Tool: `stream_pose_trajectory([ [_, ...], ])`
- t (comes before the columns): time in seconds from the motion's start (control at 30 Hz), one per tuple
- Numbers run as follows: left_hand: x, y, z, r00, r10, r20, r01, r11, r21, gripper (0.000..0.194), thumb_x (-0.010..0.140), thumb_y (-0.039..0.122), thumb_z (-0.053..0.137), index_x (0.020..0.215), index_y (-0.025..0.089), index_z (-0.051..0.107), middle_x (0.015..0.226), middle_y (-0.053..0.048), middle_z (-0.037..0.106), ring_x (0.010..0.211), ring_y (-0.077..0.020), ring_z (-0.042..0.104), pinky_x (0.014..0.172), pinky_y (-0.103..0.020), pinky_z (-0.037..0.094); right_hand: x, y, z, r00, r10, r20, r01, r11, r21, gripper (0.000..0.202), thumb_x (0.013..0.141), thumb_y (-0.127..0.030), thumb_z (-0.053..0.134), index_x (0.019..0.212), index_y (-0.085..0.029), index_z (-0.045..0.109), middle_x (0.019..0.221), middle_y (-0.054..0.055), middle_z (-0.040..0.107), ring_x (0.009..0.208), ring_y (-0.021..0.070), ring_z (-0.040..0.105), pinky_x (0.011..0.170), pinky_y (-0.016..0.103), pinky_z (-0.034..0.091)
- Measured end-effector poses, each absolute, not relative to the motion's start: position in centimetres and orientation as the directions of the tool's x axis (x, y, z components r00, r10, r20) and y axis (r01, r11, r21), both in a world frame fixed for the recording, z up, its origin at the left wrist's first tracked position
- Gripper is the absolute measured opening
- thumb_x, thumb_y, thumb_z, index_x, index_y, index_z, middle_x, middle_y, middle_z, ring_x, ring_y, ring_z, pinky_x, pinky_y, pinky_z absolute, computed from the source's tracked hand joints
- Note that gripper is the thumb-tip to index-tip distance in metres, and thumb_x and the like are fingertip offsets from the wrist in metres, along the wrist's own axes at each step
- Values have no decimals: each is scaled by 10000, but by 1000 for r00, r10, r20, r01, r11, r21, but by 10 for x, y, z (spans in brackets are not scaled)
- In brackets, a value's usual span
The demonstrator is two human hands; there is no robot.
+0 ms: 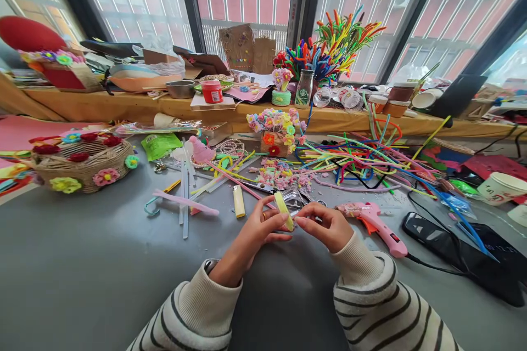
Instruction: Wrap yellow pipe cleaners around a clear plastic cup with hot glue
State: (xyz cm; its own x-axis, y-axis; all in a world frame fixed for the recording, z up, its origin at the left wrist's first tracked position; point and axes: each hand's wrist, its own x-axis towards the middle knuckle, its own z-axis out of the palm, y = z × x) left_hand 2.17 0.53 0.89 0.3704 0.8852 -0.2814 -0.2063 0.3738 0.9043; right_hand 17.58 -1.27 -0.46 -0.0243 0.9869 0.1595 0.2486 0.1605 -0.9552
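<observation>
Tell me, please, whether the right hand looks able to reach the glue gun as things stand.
Probably yes: the glue gun lies close to the right hand, on its right, and nothing visible stands between them, though that hand seems busy at the yellow piece.

Yellow piece (282, 208) in left hand (260, 226), right hand (329, 226) close by, above grey table (107, 269).

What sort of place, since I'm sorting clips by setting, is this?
Probably a craft workspace, given the pink plastic glue gun, multicoloured fuzzy pipe cleaners and flower-trimmed brown woven basket.
</observation>
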Motion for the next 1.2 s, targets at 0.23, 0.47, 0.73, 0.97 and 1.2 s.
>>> stream_pose_trajectory([
  [0.23,22,1,13,359,900,-249,-218,341,914,564,671,226,611,1148,158,319,867,-70,565,711,-148,582,663,-313,505,175,-13,-5,-19,986,163,263,162,-951,192,629,-357,604,666,-170,627,676,10,551,533,82,368,494,239,308],
  [0.47,22,4,10,366,889,-276,-230,374,898,630,624,232,658,1156,172,325,865,-63,568,678,-144,588,640,-309,511,178,-11,-7,-51,991,127,286,136,-948,200,628,-366,610,671,-170,623,687,8,543,525,76,348,497,238,307],
  [0.73,23,3,14,353,892,-282,-200,366,909,621,630,247,651,1154,161,331,940,-100,577,694,-153,604,647,-309,505,176,-12,-8,-5,991,131,279,127,-952,210,601,-372,621,637,-166,601,648,-8,512,499,67,310,482,232,281],
  [0.97,22,2,14,355,892,-281,-199,366,909,609,638,248,646,1151,173,327,948,-92,557,701,-146,600,647,-305,512,174,-13,-7,0,991,131,282,126,-951,207,602,-370,624,608,-166,589,638,-5,525,505,73,321,479,235,280],
  [1.2,22,6,6,364,888,-281,-211,373,904,668,586,289,685,1150,183,342,957,-94,545,707,-165,601,644,-335,507,174,-12,-10,9,992,125,275,117,-954,232,601,-402,617,609,-171,597,646,-6,521,492,69,322,475,235,279],
])
